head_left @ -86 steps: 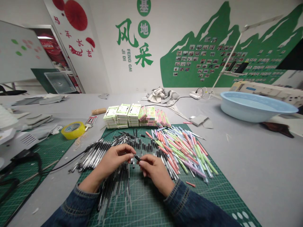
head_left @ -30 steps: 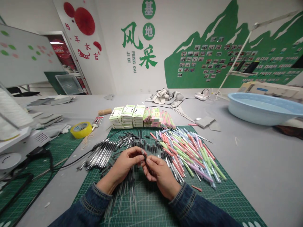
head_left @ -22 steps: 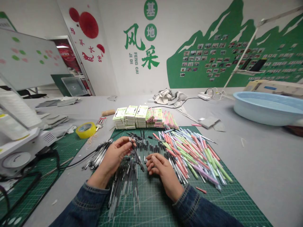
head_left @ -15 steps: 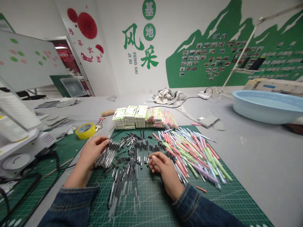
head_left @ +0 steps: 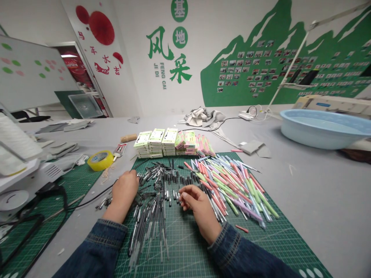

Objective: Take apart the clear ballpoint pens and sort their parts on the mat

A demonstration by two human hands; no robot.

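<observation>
My left hand (head_left: pixel 125 193) is at the left edge of the dark pile, back of the hand up and fingers curled down. Its fingertips are hidden, so what they grip cannot be made out. Beside it lie black pen parts (head_left: pixel 156 172) and a fan of slim pen refills (head_left: pixel 150 224). My right hand (head_left: pixel 198 208) hovers right of the middle, fingers bent in toward the thumb. Anything between them is too small to make out. Near its fingertips stand short black caps (head_left: pixel 188 180). Pastel pens (head_left: pixel 234 185) in pink, green, blue and purple lie to its right.
Stacked small boxes (head_left: pixel 156 141) line the back of the green cutting mat (head_left: pixel 185 247). Yellow tape (head_left: pixel 100 160) and a glue tube (head_left: pixel 120 150) lie at left, near a white machine (head_left: pixel 17 189). A blue basin (head_left: pixel 321 133) stands at right, grey cloth (head_left: pixel 203 117) behind.
My left hand has moved right and turned back-up, covering the clear barrels it was touching. My right hand has stayed nearly in place. The whole view has shifted slightly.
</observation>
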